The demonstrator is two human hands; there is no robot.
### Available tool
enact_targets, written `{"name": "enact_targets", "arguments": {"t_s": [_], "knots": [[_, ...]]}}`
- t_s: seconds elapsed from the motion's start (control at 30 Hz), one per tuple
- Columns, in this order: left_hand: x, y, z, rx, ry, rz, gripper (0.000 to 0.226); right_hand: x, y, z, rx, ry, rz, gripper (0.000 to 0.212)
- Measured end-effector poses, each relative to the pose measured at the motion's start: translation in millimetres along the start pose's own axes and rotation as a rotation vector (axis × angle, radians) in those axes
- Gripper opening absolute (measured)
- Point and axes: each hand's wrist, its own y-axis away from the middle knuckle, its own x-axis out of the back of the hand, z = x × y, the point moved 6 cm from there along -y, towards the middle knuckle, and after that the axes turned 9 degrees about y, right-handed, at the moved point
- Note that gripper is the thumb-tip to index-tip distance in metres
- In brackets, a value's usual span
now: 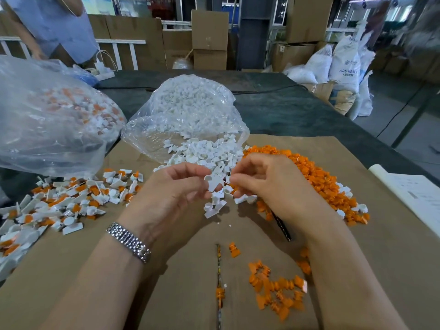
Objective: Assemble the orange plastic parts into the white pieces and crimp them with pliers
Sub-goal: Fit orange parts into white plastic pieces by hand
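Brown cardboard (371, 246) covers the near end of a dark worktable (285, 108) in a warehouse stacked with cartons and white resin sacks. Above the middle of it the left hand (173, 186) pinches a white piece (214, 181) between thumb and curled fingers, and the right hand (262, 179) meets it from the other side, fingertips closed together at the piece's edge; whether they pinch an orange part there cannot be told. A dark tool handle (282, 227), most likely the pliers, lies on the cardboard under the right wrist. Just behind the hands, loose white pieces (204, 153) spill from an open clear bag (190, 110). A heap of orange parts (316, 179) runs along the right, with a smaller scatter (276, 289) near the right forearm. To the left lie assembled white-and-orange pieces (66, 201) below a second clear bag (47, 115) holding more. A metal watch band (128, 241) circles the left wrist. Printed paper (414, 196) sits at the far right.
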Motion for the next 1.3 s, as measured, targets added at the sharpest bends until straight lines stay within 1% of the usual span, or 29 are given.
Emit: {"name": "enact_targets", "arguments": {"t_s": [0.1,0.2,0.27,0.37,0.53,0.67,0.73,0.8,0.93,1.03,1.13,1.23,1.3], "knots": [[-4,1,-3,0.042,0.001,-0.032,0.016,1,1,-7,0.053,-0.114,0.001,0.015],[-5,2,-4,0.048,-0.055,-0.049,0.016,0,3,-8,0.058,-0.135,0.02,0.022],[-4,3,-6,0.051,-0.092,-0.045,0.017,-2,3,-10,0.066,-0.093,0.026,0.019],[-3,3,-7,0.059,-0.152,-0.021,0.015,-9,2,-14,0.124,0.008,-0.007,0.012],[-3,4,-7,0.069,-0.198,-0.014,0.016,-19,0,-19,0.2,0.235,0.005,0.014],[-2,5,-4,0.061,-0.247,-0.066,0.021,-22,-1,-16,0.175,0.29,0.03,0.016],[-3,5,-2,0.05,-0.296,-0.125,0.028,-17,-2,-12,0.131,0.246,0.065,0.015],[-3,6,-1,0.027,-0.331,-0.142,0.029,-12,-2,-8,0.08,0.155,0.091,0.014],[-6,5,4,-0.072,-0.327,-0.088,0.028,-9,-1,-5,0.022,-0.051,0.059,0.015],[-7,5,5,-0.085,-0.244,-0.09,0.03,-7,1,-9,0.051,-0.13,0.073,0.02],[-8,5,4,-0.078,-0.218,-0.106,0.032,-3,2,-12,0.063,-0.135,0.151,0.019],[-7,5,6,-0.104,-0.28,-0.106,0.027,-3,3,-14,0.07,-0.046,0.203,0.017],[-7,5,6,-0.126,-0.296,-0.102,0.027,-5,3,-17,0.078,0.01,0.23,0.016]]}}
